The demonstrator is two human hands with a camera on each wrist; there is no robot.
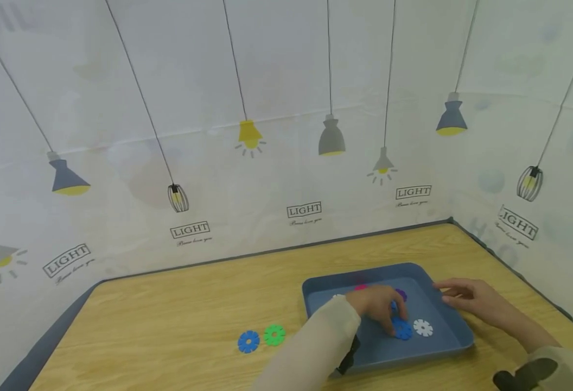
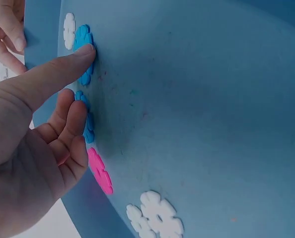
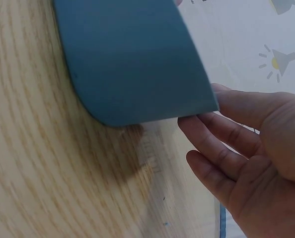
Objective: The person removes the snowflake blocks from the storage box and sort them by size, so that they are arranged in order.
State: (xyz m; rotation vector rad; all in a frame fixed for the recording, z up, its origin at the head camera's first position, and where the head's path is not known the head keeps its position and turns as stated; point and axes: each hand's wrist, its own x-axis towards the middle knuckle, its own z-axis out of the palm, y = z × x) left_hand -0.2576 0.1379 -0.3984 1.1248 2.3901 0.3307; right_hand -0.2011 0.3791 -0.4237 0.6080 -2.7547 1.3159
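My left hand (image 1: 376,304) reaches down into a blue-grey tray (image 1: 374,355). Its thumb and a finger pinch at the edges of a blue flower-shaped disc (image 1: 403,329) lying flat on the tray floor. In the left wrist view the thumb tip overlaps this blue disc, while the other fingers curl beside a second blue disc (image 2: 89,130). A white disc (image 1: 423,327) lies just to the right of the pinched one. At the tray's right wall, my right hand (image 1: 482,304) holds the rim between thumb and fingers, near a corner in the right wrist view.
More discs lie in the tray: a pink one (image 2: 100,171), a purple one (image 1: 401,295) and white ones (image 2: 161,215). Left of the tray, a blue disc (image 1: 248,341) and a green disc (image 1: 274,335) sit on the wooden table (image 1: 169,315). Lamp-printed cloth walls (image 1: 267,190) enclose the table behind.
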